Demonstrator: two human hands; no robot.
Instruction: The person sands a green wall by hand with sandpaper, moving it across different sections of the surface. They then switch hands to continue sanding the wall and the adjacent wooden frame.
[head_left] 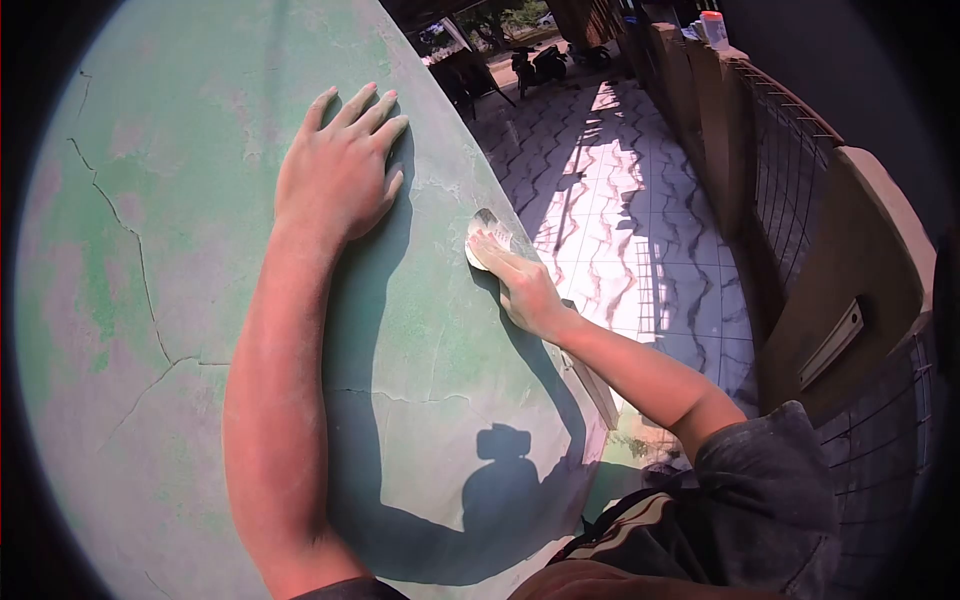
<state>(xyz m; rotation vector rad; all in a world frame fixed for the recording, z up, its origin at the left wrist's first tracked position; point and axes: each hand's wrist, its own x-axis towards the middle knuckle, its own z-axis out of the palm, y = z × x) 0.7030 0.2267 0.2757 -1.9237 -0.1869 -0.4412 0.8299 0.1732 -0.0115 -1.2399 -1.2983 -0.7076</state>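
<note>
My left hand (345,165) lies flat against the green wall (180,300), fingers spread and dusty, holding nothing. Lower and to the right, my right hand (525,290) presses a pale piece of sandpaper (485,228) to the wall near its right edge. Faint print shows on the sandpaper's backing, and its upper tip is dark. Paint on the wall is worn and patchy, with whitish areas. A long crack (135,235) runs down the left side, and a finer one crosses below my hands.
Beyond the wall's edge is a tiled floor (600,230) with dark wavy streaks. A low wall with wire mesh (785,150) lines the right, and a cup (714,30) stands on it. Motorcycles (540,68) are parked at the far end. Shadows of my arms and head fall on the wall.
</note>
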